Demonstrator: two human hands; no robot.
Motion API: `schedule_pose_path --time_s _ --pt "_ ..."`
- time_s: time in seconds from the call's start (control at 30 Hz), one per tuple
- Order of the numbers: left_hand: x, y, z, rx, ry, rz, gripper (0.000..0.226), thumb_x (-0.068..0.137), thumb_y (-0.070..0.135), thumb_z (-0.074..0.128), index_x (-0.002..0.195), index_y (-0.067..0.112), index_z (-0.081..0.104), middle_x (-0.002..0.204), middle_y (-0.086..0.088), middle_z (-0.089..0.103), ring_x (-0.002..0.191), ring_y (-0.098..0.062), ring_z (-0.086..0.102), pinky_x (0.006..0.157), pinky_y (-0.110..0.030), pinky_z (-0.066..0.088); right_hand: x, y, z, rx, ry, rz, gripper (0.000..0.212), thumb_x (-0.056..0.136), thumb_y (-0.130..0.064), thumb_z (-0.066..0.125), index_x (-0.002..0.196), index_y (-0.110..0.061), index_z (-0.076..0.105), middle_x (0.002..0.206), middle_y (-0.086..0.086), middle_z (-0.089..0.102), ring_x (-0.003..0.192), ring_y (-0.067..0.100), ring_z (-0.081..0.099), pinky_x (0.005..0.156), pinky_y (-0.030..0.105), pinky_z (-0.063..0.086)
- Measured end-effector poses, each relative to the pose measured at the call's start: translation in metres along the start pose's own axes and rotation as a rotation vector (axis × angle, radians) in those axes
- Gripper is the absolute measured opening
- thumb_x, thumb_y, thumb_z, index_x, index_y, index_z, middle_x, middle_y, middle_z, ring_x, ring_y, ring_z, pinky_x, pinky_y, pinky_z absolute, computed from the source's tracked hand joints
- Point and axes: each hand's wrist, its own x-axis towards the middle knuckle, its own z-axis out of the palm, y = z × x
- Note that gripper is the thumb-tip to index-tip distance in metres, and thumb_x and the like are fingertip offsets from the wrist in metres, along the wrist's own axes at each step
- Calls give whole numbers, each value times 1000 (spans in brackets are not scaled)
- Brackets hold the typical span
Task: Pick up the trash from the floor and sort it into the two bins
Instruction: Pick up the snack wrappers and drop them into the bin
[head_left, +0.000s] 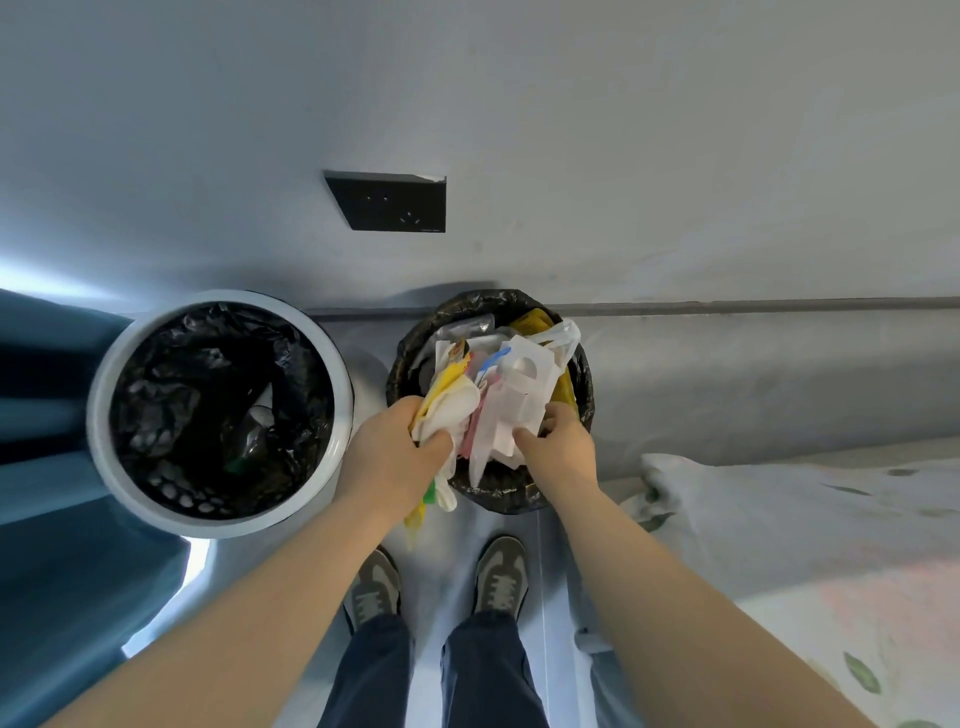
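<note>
Head view looks straight down at my two bare arms reaching over the bins. My left hand (395, 447) has its fingers curled tight round a bundle of wrappers (449, 410), yellow and white, with loose ends hanging below my palm. The bundle sits over the near left edge of the small bin (506, 496), which has a black liner and is heaped with plastic and paper. My right hand (558, 441) pinches the lower edge of some white packaging (511, 410) between thumb and bent fingers. That packaging rests on top of the heap, touching the bundle beside it.

To the left, just beside the small bin, stands the white bin (101, 395), round and wider. Its crumpled black liner holds only a few pale scraps deep down; I cannot tell what they are. Both bins stand against the wall, below a dark wall plate (397, 202). My shoes (501, 577) stand on the pale floor (447, 566) just short of the small bin. A bedcover (810, 545) with a leaf print lies to my right.
</note>
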Motion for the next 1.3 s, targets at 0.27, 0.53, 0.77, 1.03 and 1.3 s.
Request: schedule_pose_path --time_s 0.27,0.53,0.77,1.03,1.3 --pt "12 21 17 50 -51 81 8 87 27 57 94 23 57 83 2 61 79 -20 58 63 -31 46 -13 29 -35 -531 -42 -163 36 90 -13 50 125 -14 52 119 10 59 101 29 59 80 35 52" --pt "38 52 52 217 -94 143 26 86 33 55 107 17 58 94 -3 61 90 -25 58 77 -43 53 -17 54 -69 -891 -129 -265 27 91 -13 50 119 -12 49 117 9 56 107 31 55 79 34 45" --pt "61 46 83 271 -32 47 44 75 55 39 105 30 57 95 3 62 93 -26 59 80 -46 55 -13 70 -79 -996 -140 -329 25 89 -11 54 112 -12 48 113 8 56 106 29 55 77 33 43" --pt "82 27 109 363 -72 -3 47 93 30 53 137 15 42 119 -7 61 106 -26 60 85 -36 51 -2 82 -83 -975 -133 -344 23 90 -10 52 112 -12 47 114 8 55 108 29 54 77 33 42" --pt "96 9 125 354 -162 -74 87 81 48 65 150 17 20 143 -13 42 126 -33 47 100 -44 46 5 86 -74 -923 -126 -326 23 90 -12 52 112 -12 47 113 8 56 107 30 54 71 32 36"
